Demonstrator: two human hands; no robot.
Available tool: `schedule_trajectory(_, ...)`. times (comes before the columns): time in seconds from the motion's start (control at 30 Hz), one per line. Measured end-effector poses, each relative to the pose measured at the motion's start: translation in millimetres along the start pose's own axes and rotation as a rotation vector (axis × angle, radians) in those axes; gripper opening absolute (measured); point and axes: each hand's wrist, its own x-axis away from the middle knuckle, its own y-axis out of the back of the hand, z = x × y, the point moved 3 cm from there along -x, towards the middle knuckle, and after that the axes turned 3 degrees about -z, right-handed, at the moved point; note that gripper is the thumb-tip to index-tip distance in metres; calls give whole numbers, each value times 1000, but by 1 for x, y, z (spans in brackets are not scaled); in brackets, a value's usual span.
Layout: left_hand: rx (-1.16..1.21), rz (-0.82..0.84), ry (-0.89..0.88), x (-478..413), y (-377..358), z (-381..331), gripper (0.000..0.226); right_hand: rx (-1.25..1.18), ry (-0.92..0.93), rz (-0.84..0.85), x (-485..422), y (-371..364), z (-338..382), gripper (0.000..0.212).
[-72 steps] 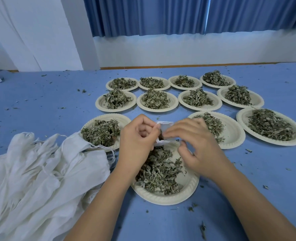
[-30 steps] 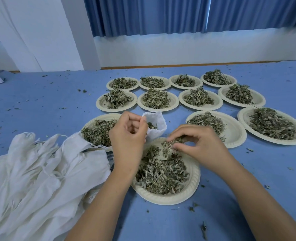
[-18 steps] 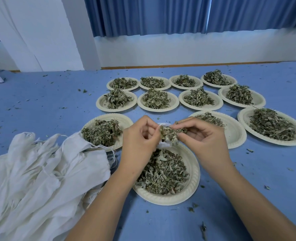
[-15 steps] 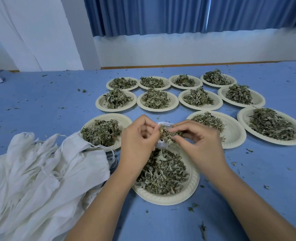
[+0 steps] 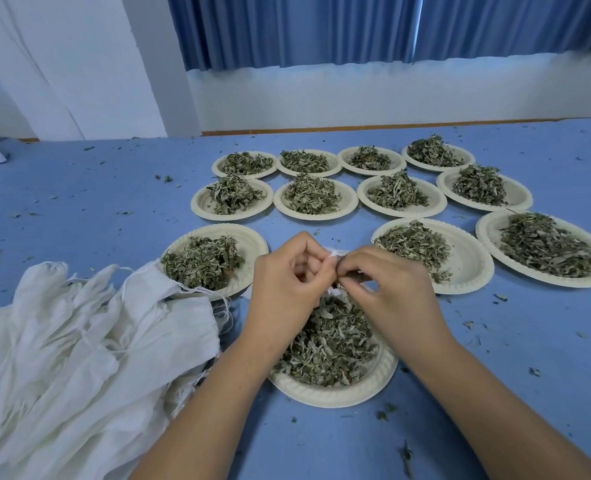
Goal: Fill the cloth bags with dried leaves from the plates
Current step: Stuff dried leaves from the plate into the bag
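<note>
Surface: blue surface (image 5: pixel 79 209), matt and flat, running from the near edge to a brown strip (image 5: pixel 391 127) along its far edge.
Debris: leaf fragments (image 5: pixel 382 415) scattered across the surface, thickest toward the near-right corner and along the left side.
Room: white wall (image 5: pixel 356 95) behind the far edge, blue curtains (image 5: pixel 322 29) hanging above it, white pillar (image 5: pixel 79 64) at the far-left corner.
Plates: 12 pale paper plates in all, each carrying leaves. 11 of these plates (image 5: pixel 467 265) lie in 3 rows from mid-surface to near the far edge.
Nearest plate (image 5: pixel 339 398): centre of the near edge, under both wrists, heaped with dried leaves (image 5: pixel 328 344).
Cloth bag (image 5: pixel 335 253): small and white, held above the far rim of the nearest plate, almost wholly hidden between the hands.
Left hand (image 5: pixel 287 282): fingers curled, tips pinching the bag's white cloth.
Right hand (image 5: pixel 387 289): fingers curled, tips pinched at the bag's mouth, meeting the left fingertips; what lies under them cannot be told.
Pile of cloth bags (image 5: pixel 79 358): white and crumpled with loose drawstrings, filling the near-left corner; its far edge overlaps the rim of the left plate (image 5: pixel 252 244) in the near row.
</note>
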Motion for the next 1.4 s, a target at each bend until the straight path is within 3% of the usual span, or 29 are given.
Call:
schedule_trajectory(0.1, -14, -19, -4, 0, 1, 1, 15, -27, 29, 45, -1, -2, 3, 11)
schedule_trajectory(0.2, -22, -99, 19, -3, 7, 4, 18, -247, -99, 124, -3, 1, 0, 21)
schedule_trajectory(0.3, -11, -130, 45, -6, 10, 4, 21, -320, -147, 210, -3, 2, -2, 33)
schedule_trajectory(0.57, -1, -51, 49, -3, 4, 1, 18, -184, 18, -70, -2, 3, 3, 12)
schedule_trajectory(0.67, 26, -29, 28, -1, 3, 0, 15, -61, 52, -54, -2, -2, 2, 11)
schedule_trajectory(0.77, 21, -4, 1, 0, 1, -1, 16, 54, 112, 74, -2, -8, 2, 9)
schedule_trajectory(0.83, 3, -16, -16, 1, 1, -1, 16, 90, 100, 113, -1, -8, 3, 11)
schedule_trajectory(1.0, -31, -163, -2, -3, 8, 2, 18, 68, 32, -82, -4, 16, 3, 29)
schedule_trajectory(1.07, -7, -165, 3, -3, 9, 1, 19, 96, 70, -4, -4, 15, 5, 31)
schedule_trajectory(1.17, 30, -65, -5, -1, 4, -3, 16, 171, 62, 292, -1, -3, 8, 39)
schedule_trajectory(1.23, 16, -35, -9, -1, 3, -3, 14, 119, 23, 367, 1, -7, 5, 39)
schedule_trajectory(1.37, 6, -191, 14, -4, 11, -1, 15, -146, -168, -8, -8, 16, -7, 27)
schedule_trajectory(1.4, 14, -237, 29, -5, 14, -1, 16, -149, -187, -30, -9, 18, -10, 24)
